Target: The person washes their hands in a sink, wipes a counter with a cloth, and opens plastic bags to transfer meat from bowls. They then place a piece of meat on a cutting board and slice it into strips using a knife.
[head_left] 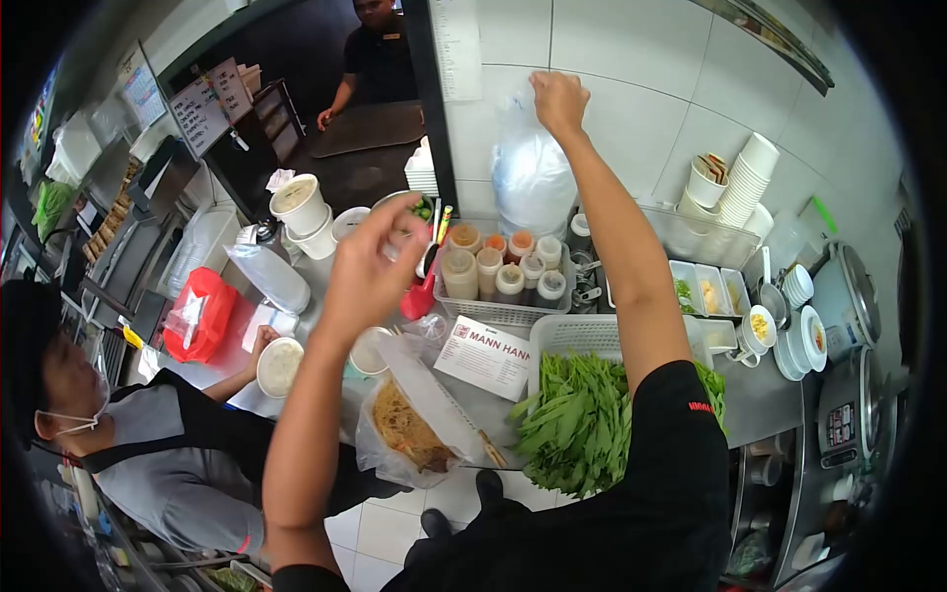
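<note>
My right hand (560, 101) is raised against the tiled wall, fingers closed on the top of a bundle of clear plastic bags (533, 178). The bundle hangs behind the sauce bottles (505, 266). My left hand (380, 259) is held over the counter with its fingers loosely curled and apart, holding nothing. Below it lies a clear bag of brown noodle-like food (409, 426), with a white paper sleeve (419, 380) and wooden chopsticks (492, 449) across it. A printed card (483, 357) reading "MANN HANN" rests beside the bag.
Green leafy vegetables (582, 424) fill a white basket at the front. On the left, a co-worker (178, 464) holds a white tub (280, 367) near a red bag (202, 316). Stacked cups (748, 187) and a rice cooker (850, 405) stand right. Another person is beyond the hatch.
</note>
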### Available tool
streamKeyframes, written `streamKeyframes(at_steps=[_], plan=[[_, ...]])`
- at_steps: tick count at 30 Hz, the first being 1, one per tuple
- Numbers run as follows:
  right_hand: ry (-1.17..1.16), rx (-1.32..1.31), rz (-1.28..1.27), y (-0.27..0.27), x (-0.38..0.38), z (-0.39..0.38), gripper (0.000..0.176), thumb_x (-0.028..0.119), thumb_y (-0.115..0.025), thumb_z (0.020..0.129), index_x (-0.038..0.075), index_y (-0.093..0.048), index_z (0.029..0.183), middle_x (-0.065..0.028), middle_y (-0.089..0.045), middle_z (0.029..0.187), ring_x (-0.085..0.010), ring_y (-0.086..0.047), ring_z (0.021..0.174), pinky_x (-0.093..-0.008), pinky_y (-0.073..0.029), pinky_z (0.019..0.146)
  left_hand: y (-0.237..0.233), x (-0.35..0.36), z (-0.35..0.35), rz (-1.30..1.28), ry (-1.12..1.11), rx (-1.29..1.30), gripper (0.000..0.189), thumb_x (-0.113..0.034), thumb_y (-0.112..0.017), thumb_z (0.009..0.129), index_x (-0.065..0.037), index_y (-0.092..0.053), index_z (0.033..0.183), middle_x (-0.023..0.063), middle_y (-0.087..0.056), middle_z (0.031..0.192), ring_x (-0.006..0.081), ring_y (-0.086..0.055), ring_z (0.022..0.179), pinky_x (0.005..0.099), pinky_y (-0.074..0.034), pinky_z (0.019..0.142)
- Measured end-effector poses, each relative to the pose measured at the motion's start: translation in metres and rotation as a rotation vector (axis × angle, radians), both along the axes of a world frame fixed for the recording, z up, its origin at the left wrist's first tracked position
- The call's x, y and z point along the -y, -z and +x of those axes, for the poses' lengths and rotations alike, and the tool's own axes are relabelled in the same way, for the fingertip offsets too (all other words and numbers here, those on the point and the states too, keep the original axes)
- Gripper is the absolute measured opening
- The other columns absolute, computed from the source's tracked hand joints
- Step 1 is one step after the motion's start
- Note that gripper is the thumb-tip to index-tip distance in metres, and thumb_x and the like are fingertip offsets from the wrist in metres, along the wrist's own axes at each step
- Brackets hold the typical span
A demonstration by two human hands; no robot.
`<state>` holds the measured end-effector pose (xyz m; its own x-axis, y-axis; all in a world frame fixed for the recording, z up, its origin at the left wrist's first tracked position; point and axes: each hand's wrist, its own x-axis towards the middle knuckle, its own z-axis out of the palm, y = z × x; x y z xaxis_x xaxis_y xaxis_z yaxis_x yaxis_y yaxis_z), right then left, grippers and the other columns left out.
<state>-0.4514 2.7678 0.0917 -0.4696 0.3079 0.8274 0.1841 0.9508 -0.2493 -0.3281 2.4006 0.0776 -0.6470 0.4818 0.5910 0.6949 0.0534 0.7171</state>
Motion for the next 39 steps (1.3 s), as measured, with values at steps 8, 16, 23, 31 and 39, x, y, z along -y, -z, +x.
streamKeyframes(at_steps=[8,16,23,31,39], plan=[[-0.238,-0.237,0.218,-0.093,0.013,0.037,0.023,0.033,-0.056,0.090,0.015,-0.069,0.096,-0.0060,-0.066,0.088,-0.0275,-0.058,0.084,-0.0368,-0.043,0.080,-0.032,-0.102,-0.108,-0.001,-0.046,-0.170,0.059,-0.021,-0.069,0.083,0.001,-0.045,0.132,0.0126,-0.058,0.114,0.0161,-0.056,0.101,0.0280,-0.048,0.081],[-1.169,-0.092,-0.342,-0.112,0.058,0.080,0.026,0.029,-0.057,0.092,0.005,-0.067,0.095,-0.0048,-0.065,0.087,-0.0159,-0.058,0.081,-0.0285,-0.045,0.077,-0.069,-0.139,-0.114,0.231,-0.149,-0.356,0.019,-0.015,-0.067,0.083,-0.004,-0.062,0.097,0.0124,-0.067,0.085,0.0205,-0.066,0.077,0.0313,-0.049,0.074],[-0.206,0.377,-0.126,0.016,-0.021,0.022,0.033,0.040,-0.065,0.081,0.011,-0.071,0.096,-0.0095,-0.069,0.099,-0.0261,-0.060,0.099,-0.0446,-0.045,0.084,-0.057,-0.039,-0.092,0.302,-0.561,-0.360,0.024,-0.020,-0.069,0.083,0.000,-0.063,0.095,0.0097,-0.065,0.082,0.0162,-0.061,0.075,0.0296,-0.047,0.072],[-0.086,0.417,-0.224,0.027,-0.014,0.000,0.016,0.030,-0.060,0.082,0.019,-0.071,0.086,-0.0066,-0.068,0.090,-0.0276,-0.063,0.091,-0.0473,-0.043,0.081,-0.052,0.016,-0.039,0.482,-0.509,-0.212,0.020,-0.018,-0.068,0.086,0.000,-0.062,0.095,0.0016,-0.063,0.085,0.0071,-0.055,0.076,0.0231,-0.044,0.069],[-0.159,-0.132,-0.406,-0.006,-0.013,-0.005,0.023,0.029,-0.052,0.089,0.014,-0.069,0.084,-0.0111,-0.067,0.089,-0.0330,-0.062,0.090,-0.0450,-0.045,0.082,-0.065,0.053,0.019,0.621,-0.532,-0.176,0.024,-0.014,-0.069,0.085,0.001,-0.062,0.103,0.0034,-0.065,0.092,0.0084,-0.058,0.081,0.0217,-0.044,0.075]])
